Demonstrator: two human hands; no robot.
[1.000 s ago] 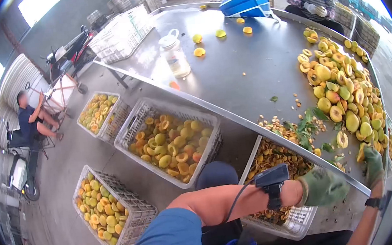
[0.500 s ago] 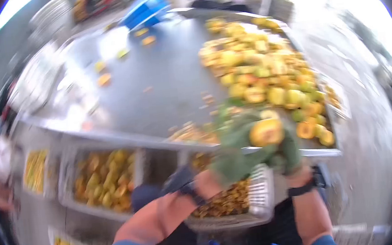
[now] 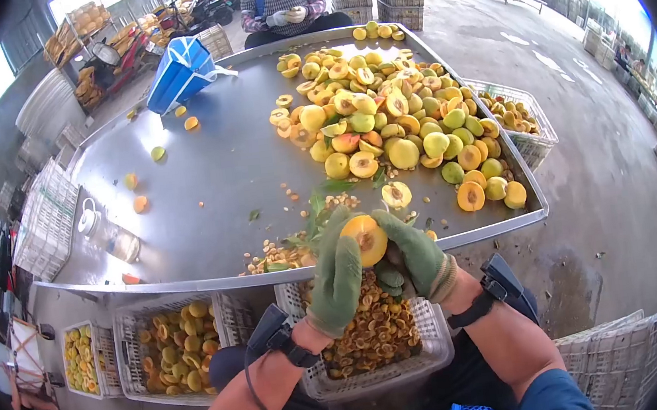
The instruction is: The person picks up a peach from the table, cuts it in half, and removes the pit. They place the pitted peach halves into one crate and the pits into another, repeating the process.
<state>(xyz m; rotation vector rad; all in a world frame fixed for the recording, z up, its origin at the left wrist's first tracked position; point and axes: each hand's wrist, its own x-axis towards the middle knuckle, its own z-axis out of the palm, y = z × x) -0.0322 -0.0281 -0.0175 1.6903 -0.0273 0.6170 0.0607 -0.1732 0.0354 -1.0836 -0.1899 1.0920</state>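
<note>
Between my two green-gloved hands is a halved yellow peach [image 3: 365, 239], its orange cut face turned up. My left hand [image 3: 334, 276] wraps its left side with the fingers pointing forward. My right hand [image 3: 418, 253] closes on its right edge; the fingers underneath are partly hidden. Both hands are just over the near rim of the metal table [image 3: 218, 217]. Below them stands a white crate [image 3: 437, 336] of brown pits or small cut pieces. Just ahead lies another peach half [image 3: 396, 195], beside leaves and loose pits [image 3: 274, 257].
A large heap of whole and halved peaches [image 3: 383, 111] covers the table's right side. A blue bag [image 3: 180, 72] and a clear jar [image 3: 111, 236] stand on the left. Peach crates [image 3: 171, 349] sit below left. A person [image 3: 283, 5] sits across the table.
The view has shifted and sharpened. My hands, earlier overlapping and further right in the picture, now sit on either side of the peach half, more central.
</note>
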